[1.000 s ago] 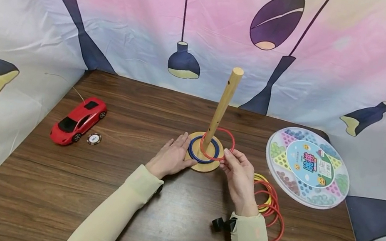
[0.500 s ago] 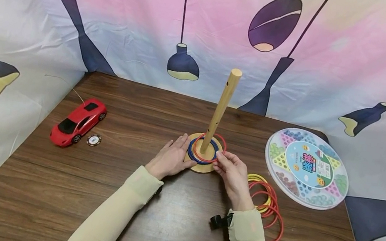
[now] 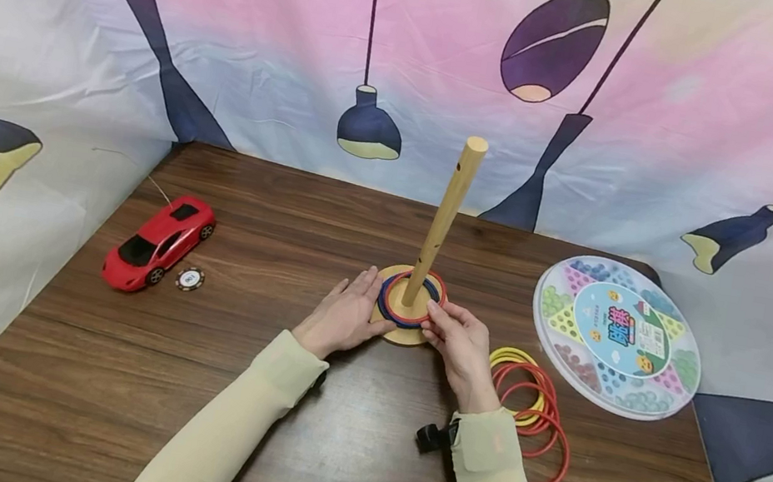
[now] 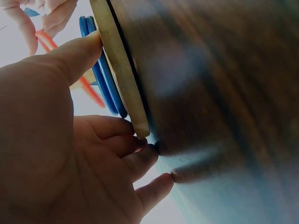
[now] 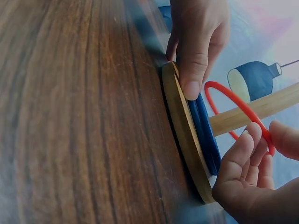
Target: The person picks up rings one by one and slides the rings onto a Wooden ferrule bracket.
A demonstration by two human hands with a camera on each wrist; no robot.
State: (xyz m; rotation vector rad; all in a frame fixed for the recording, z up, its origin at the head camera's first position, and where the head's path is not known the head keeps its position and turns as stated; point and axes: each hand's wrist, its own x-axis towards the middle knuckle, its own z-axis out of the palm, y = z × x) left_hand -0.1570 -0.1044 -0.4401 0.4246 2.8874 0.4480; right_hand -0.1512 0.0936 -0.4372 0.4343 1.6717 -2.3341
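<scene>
A wooden peg [image 3: 447, 213] stands upright on a round base [image 3: 403, 336]. Two blue rings [image 5: 205, 135] lie stacked on that base around the peg. My right hand [image 3: 462, 352] pinches a red ring [image 5: 239, 101] between thumb and fingers. The red ring encircles the lower part of the peg and is tilted just above the blue rings in the right wrist view. My left hand [image 3: 341, 318] rests at the left side of the base with fingers extended. Its thumb [image 4: 81, 53] presses on the base rim beside the blue rings, and its other fingertips are at the base edge and tabletop.
Beside my right wrist lies a loose pile of red and yellow rings [image 3: 544, 418]. A round Chinese checkers box [image 3: 615, 332] is at the right. On the left are a red toy car [image 3: 158, 243] and a poker chip [image 3: 190, 278]. A printed cloth [image 3: 273, 46] hangs behind the table.
My right hand has moved down and slightly left, lowering the red ring along the peg toward the blue rings. The left hand has stayed in place at the base.
</scene>
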